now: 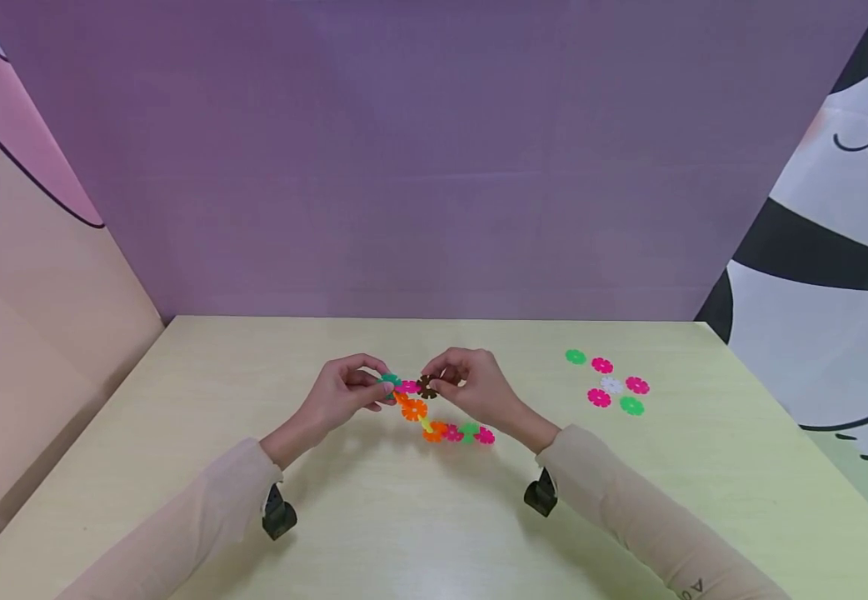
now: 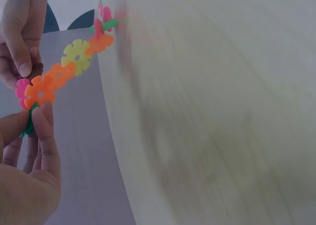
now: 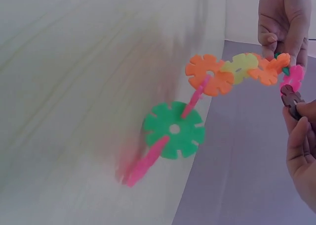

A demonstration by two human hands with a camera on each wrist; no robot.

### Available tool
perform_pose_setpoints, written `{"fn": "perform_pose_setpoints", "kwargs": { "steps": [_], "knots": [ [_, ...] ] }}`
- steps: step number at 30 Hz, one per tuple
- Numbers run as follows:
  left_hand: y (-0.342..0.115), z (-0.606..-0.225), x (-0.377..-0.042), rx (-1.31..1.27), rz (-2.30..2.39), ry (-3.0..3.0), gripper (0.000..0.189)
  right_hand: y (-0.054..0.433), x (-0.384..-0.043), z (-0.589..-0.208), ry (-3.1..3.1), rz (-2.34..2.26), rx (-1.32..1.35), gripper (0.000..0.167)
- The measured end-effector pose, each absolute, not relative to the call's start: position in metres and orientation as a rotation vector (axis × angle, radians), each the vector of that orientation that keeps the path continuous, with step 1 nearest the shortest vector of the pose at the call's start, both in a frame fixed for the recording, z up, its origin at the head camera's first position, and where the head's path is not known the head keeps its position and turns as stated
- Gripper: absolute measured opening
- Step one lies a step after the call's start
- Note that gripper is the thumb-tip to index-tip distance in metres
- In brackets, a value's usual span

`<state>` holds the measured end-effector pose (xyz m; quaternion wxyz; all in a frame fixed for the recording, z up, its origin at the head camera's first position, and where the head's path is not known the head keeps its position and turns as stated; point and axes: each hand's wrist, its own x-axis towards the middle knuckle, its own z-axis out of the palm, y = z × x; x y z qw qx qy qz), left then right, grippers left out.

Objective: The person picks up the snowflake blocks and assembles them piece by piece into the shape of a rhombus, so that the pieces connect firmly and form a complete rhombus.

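Note:
A chain of notched plastic snowflake discs hangs between the hands in the head view. My left hand (image 1: 342, 390) pinches a teal disc (image 1: 390, 381) at the chain's upper end. With thumb and fingers, my right hand (image 1: 477, 387) holds a brown disc (image 1: 426, 387) at the edge of a pink disc (image 1: 407, 387), which sits beside the teal one. Below them run orange discs (image 1: 415, 410), then a yellow disc (image 2: 83, 51). The lower end bends right over the table, with a green disc (image 3: 190, 145) between two pink discs, clearest in the right wrist view.
On the right of the table (image 1: 404, 533) lie loose discs: two green (image 1: 632, 406), one white (image 1: 611, 385) and several pink (image 1: 637, 385). A purple panel (image 1: 434, 167) stands behind the table's far edge.

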<state>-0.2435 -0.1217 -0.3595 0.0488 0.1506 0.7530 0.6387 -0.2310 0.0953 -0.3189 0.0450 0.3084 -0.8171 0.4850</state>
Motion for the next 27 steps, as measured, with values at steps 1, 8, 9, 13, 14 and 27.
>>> {"fn": "perform_pose_setpoints", "kwargs": {
  "steps": [1, 8, 9, 13, 14, 27],
  "knots": [
    [-0.1217, -0.3594, -0.2437, 0.457, 1.950, 2.294, 0.019, 0.0948, -0.2306, -0.3189, -2.493, 1.482, 0.939, 0.012],
    [-0.1222, -0.3592, -0.2440, 0.446, 1.957, 2.294, 0.018, 0.0925, -0.2299, -0.3205, -2.450, 1.516, 0.919, 0.011],
    [-0.1225, -0.3591, -0.2441, 0.447, 1.959, 2.294, 0.019, 0.0923, -0.2300, -0.3207, -2.447, 1.522, 0.915, 0.011],
    [-0.1230, -0.3591, -0.2441, 0.449, 1.964, 2.291, 0.022, 0.0921, -0.2313, -0.3216, -2.444, 1.561, 0.886, 0.012],
    [-0.1229, -0.3593, -0.2441, 0.448, 1.965, 2.288, 0.023, 0.0923, -0.2317, -0.3218, -2.445, 1.571, 0.878, 0.012],
    [-0.1181, -0.3588, -0.2431, 0.418, 1.971, 2.293, 0.020, 0.0941, -0.2327, -0.3222, -2.462, 1.611, 0.858, 0.012]
  ]
}}
